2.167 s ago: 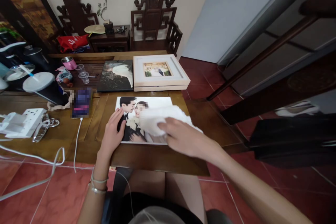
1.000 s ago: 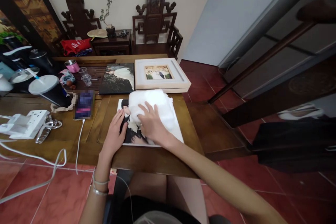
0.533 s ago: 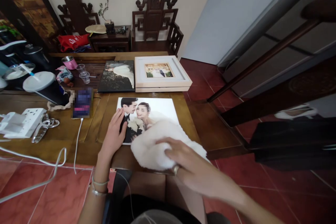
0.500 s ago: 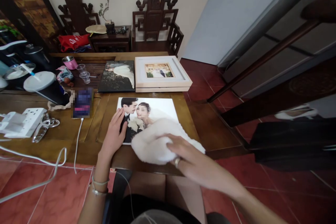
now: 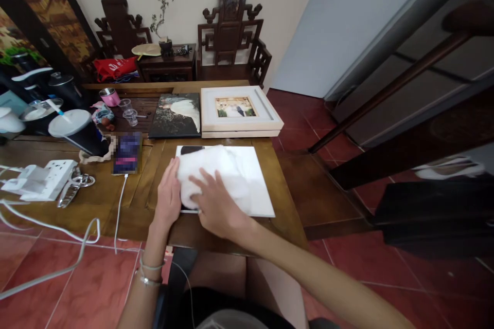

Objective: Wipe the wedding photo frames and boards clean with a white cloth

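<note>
The spread right hand (image 5: 218,205) presses fluffy white cloth (image 5: 214,159) onto a rectangular white photo panel (image 5: 260,182); the flattish left hand (image 5: 169,194) touches its left edge.

The fluffy white cloth (image 5: 204,160) has a soft, matt, uneven nap against the smooth, faintly glossy face of the photo panel (image 5: 262,195). Brown wood with a varnished sheen makes up the bench (image 5: 153,167), while the picture frame (image 5: 241,127) looks like pale, smooth, matt wood. The power strip (image 5: 58,170) is hard white plastic, the small cups (image 5: 131,118) clear plastic, the bracelet (image 5: 150,281) shiny metal, and the floor (image 5: 90,272) smooth red tile.
</note>
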Action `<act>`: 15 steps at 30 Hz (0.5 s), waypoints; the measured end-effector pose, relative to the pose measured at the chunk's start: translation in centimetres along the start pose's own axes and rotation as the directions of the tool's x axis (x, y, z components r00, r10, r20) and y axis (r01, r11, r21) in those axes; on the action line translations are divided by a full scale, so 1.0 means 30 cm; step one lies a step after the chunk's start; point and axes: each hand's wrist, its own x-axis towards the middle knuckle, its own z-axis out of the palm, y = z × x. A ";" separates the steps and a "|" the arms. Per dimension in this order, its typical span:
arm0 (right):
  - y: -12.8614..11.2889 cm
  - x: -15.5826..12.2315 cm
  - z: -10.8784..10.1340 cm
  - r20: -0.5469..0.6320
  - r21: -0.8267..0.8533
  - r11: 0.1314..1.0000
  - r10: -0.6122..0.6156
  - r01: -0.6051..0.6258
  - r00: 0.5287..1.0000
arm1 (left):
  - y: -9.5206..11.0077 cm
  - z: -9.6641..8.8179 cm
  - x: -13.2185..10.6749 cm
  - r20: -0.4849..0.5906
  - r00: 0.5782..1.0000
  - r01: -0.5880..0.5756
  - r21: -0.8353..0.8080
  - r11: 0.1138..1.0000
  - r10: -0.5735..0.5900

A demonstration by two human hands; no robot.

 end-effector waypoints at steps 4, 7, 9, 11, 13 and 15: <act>-0.002 -0.197 0.008 0.023 0.121 0.986 -0.118 0.115 0.993 | -0.002 -0.004 -0.003 0.060 0.998 -0.034 0.009 0.999 0.034; 0.039 -0.313 -0.059 0.048 0.178 0.983 -0.051 0.042 0.998 | -0.013 0.004 -0.003 0.117 0.993 -0.002 0.040 0.999 -0.003; 0.078 -0.336 -0.108 0.032 0.163 0.984 0.067 -0.072 0.997 | -0.020 0.013 -0.001 0.144 0.989 0.015 0.067 0.998 -0.025; 0.117 -0.313 -0.146 -0.037 0.118 0.969 0.223 -0.217 0.974 | -0.025 0.021 0.002 0.147 0.989 0.011 0.093 0.996 -0.025; 0.145 -0.253 -0.175 -0.109 0.069 0.938 0.347 -0.341 0.932 | -0.027 0.025 0.005 0.136 0.991 -0.002 0.114 0.994 -0.014; 0.155 -0.171 -0.201 -0.143 0.032 0.913 0.407 -0.406 0.902 | -0.028 0.026 0.008 0.128 0.992 -0.016 0.128 0.992 0.000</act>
